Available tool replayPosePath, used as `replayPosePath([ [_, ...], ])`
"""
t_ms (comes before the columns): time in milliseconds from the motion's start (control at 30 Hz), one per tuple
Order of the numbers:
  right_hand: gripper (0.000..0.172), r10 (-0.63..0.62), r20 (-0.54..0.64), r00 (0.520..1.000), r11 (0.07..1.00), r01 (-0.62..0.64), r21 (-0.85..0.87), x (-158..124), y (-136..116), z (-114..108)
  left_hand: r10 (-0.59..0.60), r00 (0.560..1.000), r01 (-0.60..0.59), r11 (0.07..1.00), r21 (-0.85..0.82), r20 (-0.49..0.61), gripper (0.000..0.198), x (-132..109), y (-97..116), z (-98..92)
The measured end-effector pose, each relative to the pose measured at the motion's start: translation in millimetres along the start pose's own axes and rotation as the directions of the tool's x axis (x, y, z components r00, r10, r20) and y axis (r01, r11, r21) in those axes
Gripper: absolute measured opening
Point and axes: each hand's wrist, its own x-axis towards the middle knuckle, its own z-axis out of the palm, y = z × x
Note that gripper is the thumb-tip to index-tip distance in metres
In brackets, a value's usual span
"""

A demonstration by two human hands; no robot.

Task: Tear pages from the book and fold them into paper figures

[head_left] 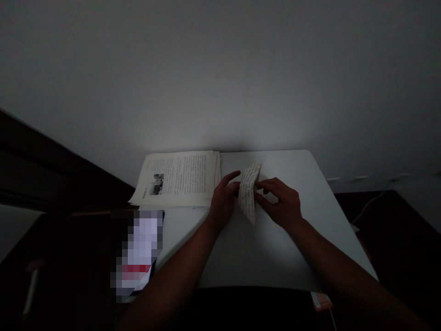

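Observation:
A folded sheet of printed paper [248, 191] stands raised on edge above the white table, its creased text side facing me. On its left side is my left hand [224, 198], thumb and fingers closed against the paper while the index finger sticks out past it. From the right, my right hand [280, 201] pinches the paper's other side between thumb and fingers. The fingertips of both hands are partly hidden by the paper and by shadow.
A stack of printed pages [179, 177] lies at the table's back left, against the wall. The white table [289, 168] has a phone-like device with a blurred screen [141, 253] at its left edge. A small red-and-white item [322, 301] with a cord is at the front edge.

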Motion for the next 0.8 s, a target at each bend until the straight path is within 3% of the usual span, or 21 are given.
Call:
replayPosePath([
  [233,0.024,-0.038,0.035,0.999,0.999,0.039,-0.021,-2.3,4.4,6.4,-0.02,1.0,0.02,1.0,-0.022,-0.004,0.043,-1.3,-4.5,2.1],
  [800,0.009,-0.084,0.079,0.993,0.97,0.099,-0.22,-1.7,2.4,9.8,-0.016,0.999,0.015,1.0,0.011,0.036,0.047,-2.3,-9.8,-1.1],
])
